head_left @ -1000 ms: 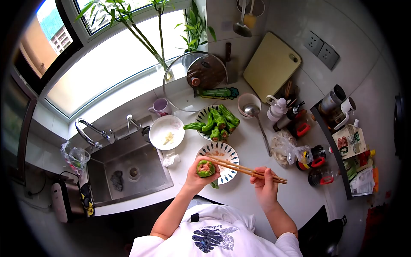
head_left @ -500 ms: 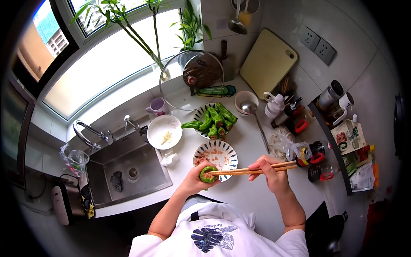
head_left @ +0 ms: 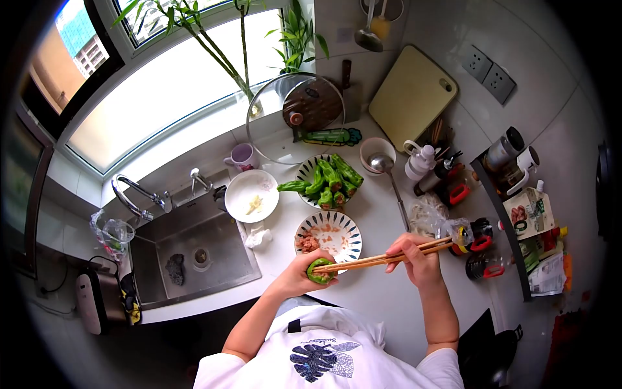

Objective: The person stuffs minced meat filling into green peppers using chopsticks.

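My left hand point(head_left: 300, 275) is closed around a green pepper point(head_left: 320, 277), its cut opening facing up. In my right hand point(head_left: 414, 258) is a pair of wooden chopsticks point(head_left: 369, 262), whose tips rest at the pepper's opening. Just beyond the left hand lies a patterned plate point(head_left: 352, 238) with minced meat point(head_left: 308, 242) on its left side and scraps smeared across it. Behind it, a similar dish point(head_left: 303, 170) carries several green peppers point(head_left: 328, 180), a few with meat showing at their ends.
Left of the plates are a white dish point(head_left: 267, 188) with pale slices, a crumpled tissue point(head_left: 258, 238) and the sink point(head_left: 194, 285). A ladle point(head_left: 396, 198) leans in a bowl point(head_left: 367, 150). Bottles point(head_left: 484, 264) and a plastic bag point(head_left: 429, 215) stand at right.
The chopstick tips have shifted slightly left over the pepper's opening, and my right hand has closed more around the sticks. The view has shifted a little.
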A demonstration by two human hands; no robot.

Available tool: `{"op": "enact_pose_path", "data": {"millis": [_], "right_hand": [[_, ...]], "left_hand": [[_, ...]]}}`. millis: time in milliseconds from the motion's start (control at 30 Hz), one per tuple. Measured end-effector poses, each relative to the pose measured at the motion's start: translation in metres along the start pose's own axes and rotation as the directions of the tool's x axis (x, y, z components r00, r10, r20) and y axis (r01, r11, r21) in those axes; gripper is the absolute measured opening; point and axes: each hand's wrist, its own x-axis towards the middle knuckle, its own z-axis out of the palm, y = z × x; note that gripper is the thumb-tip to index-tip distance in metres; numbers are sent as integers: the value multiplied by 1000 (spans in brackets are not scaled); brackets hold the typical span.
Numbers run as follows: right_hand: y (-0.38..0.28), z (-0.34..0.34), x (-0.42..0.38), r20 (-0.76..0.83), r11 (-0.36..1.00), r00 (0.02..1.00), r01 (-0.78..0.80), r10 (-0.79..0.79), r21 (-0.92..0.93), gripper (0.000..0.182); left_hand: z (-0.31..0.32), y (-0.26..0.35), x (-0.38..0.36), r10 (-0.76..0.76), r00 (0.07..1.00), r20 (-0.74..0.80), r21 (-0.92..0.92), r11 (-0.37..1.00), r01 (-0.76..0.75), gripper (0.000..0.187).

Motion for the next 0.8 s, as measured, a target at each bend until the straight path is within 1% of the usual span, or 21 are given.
{"op": "enact_pose_path", "data": {"millis": [33, 100, 133, 200, 233, 300, 333, 367, 433, 467, 500, 533, 567, 600, 633, 700, 733, 800], "right_hand": [[-1, 1, 0, 1, 1000, 1000, -1, 1, 1, 37], [-7, 4, -1, -18, 997, 1000, 17, -18, -77, 37], [-12, 6, -1, -21, 997, 1000, 17, -19, -76, 37], [-21, 9, 2, 34, 979, 999, 13, -7, -201, 37], [-24, 5, 3, 28, 980, 1000, 15, -9, -200, 37], [-30, -7, 5, 5, 989, 997, 79, -79, -128, 36], [-35, -9, 5, -20, 995, 995, 93, -93, -33, 36], [-34, -12, 5, -15, 995, 996, 92, -92, -33, 36], [-25, -17, 2, 44, 992, 992, 113, -115, 52, 36], [-16, -19, 1, 65, 994, 994, 80, -85, 69, 37], [-6, -19, -1, 66, 994, 994, 81, -85, 69, 37], [3, -19, -2, 41, 995, 998, 46, -50, 91, 38], [9, -18, -3, 17, 993, 1000, 11, -13, 114, 39], [13, -16, -4, 4, 989, 1000, 8, -9, 145, 40], [15, -14, -3, 5, 989, 1000, 4, -4, 147, 40], [16, -11, -3, -21, 982, 1000, -13, 17, 187, 40], [14, -9, -2, -21, 982, 1000, -14, 19, 188, 40], [5, -2, -1, -25, 994, 999, -29, 31, 103, 41]], "left_hand": [[0, 1, 0, -1, 1000, -2, 0, 1000, 1, 34], [1, 3, 0, 7, 1000, 22, 55, 998, -8, 33], [2, 3, -1, 6, 1000, 25, 54, 998, -8, 33], [3, 2, -1, -37, 998, 58, 56, 998, 34, 34], [3, 0, -1, -38, 997, 64, 57, 998, 35, 34], [3, -3, -1, -45, 995, 86, 56, 998, 41, 35], [4, -4, -2, -44, 996, 83, 56, 998, 40, 35], [3, -5, -2, -32, 997, 76, 56, 998, 28, 36], [3, -6, -2, -17, 998, 66, 56, 998, 13, 36], [3, -6, -1, 12, 998, 59, 35, 999, -14, 37], [2, -6, -1, 40, 998, 53, 15, 999, -41, 37], [3, -5, 0, 40, 998, 52, 15, 999, -41, 37], [4, -2, 0, 73, 996, 46, 12, 997, -74, 37], [5, 0, 0, 104, 994, 39, 9, 994, -105, 38], [6, 0, -1, 101, 994, 37, 7, 995, -101, 38], [9, 0, -1, 159, 987, 27, 65, 985, -160, 37], [11, 0, -2, 157, 987, 26, 64, 985, -158, 37], [14, -1, -6, 99, 995, 4, 47, 994, -99, 36]]}}
